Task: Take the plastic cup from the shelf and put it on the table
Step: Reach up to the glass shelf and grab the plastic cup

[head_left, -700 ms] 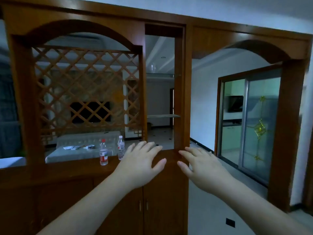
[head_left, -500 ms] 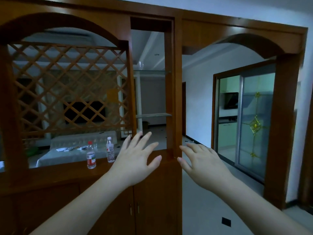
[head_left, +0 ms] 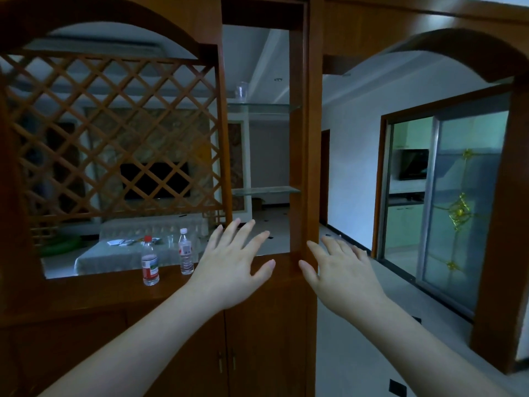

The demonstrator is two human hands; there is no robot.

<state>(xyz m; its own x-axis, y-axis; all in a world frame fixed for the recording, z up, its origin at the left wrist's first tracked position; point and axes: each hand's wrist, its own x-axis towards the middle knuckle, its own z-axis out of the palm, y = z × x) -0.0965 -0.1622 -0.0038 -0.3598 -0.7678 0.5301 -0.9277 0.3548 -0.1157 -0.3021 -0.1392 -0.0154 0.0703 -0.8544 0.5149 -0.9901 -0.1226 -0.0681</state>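
Head view: plastic cup [head_left: 241,89] standing upright near the left edge of the upper glass shelf [head_left: 263,108], high above both hands.

Left hand [head_left: 234,263] spreading empty, sitting almost straight below; right hand [head_left: 342,272] also spreading empty, lying farther right.

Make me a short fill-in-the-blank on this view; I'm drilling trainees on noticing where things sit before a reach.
1. The clear plastic cup stands on the ______ of the two glass shelves.
2. The bottle with the red cap stands to the ______ of the bottle with the white cap.
3. The left hand and right hand are both ______, holding nothing.

Missing words: upper; left; open
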